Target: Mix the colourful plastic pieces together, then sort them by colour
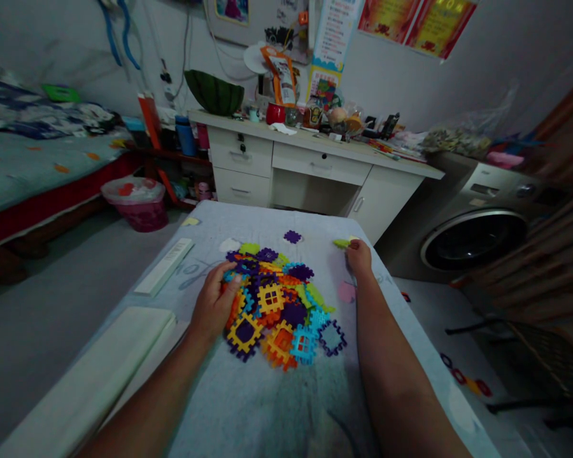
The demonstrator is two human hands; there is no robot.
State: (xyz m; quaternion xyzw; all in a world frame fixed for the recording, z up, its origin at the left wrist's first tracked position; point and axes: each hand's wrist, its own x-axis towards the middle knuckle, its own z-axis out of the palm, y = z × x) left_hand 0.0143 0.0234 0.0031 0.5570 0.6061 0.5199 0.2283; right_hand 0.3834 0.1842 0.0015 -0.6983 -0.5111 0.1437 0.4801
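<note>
A heap of interlocking plastic building pieces in purple, orange, yellow, blue and green lies on a cloth-covered table. My left hand rests against the heap's left side, thumb apart from the other fingers, with some fingertips hidden among the pieces. Off to the far right, my right hand pinches a yellow-green building piece just over the cloth. A single purple building piece lies apart behind the heap. Near the front right of the heap is a purple square frame piece.
Along the table's left side lie a long white box and a smaller white box. Beyond the table stands a white desk with clutter on top. A washing machine is at right, a pink bin at left.
</note>
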